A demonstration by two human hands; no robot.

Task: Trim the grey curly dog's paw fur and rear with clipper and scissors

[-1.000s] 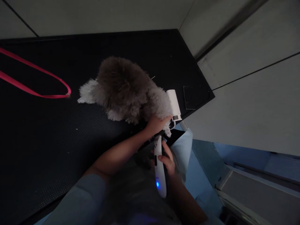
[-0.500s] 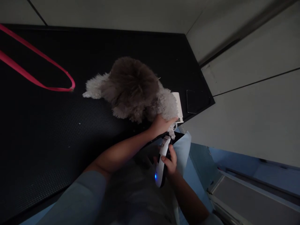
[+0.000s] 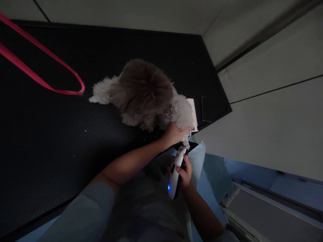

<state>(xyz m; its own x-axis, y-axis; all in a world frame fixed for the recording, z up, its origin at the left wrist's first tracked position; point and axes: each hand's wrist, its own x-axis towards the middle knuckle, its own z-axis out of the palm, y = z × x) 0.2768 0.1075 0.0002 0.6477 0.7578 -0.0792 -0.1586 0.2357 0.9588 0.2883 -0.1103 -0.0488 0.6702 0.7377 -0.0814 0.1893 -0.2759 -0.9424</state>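
A slim white-and-black handheld clipper with a blue light [image 3: 174,178] lies in the right hand [image 3: 186,174], fingers wrapped around it, its head at or touching a pale furry paw [image 3: 186,143]. The left hand [image 3: 176,134] grips the grey-brown curly-coated dog's leg [image 3: 182,112] just above. Trimming the paw seems in hand; next likely calls for a steady leg and light strokes.
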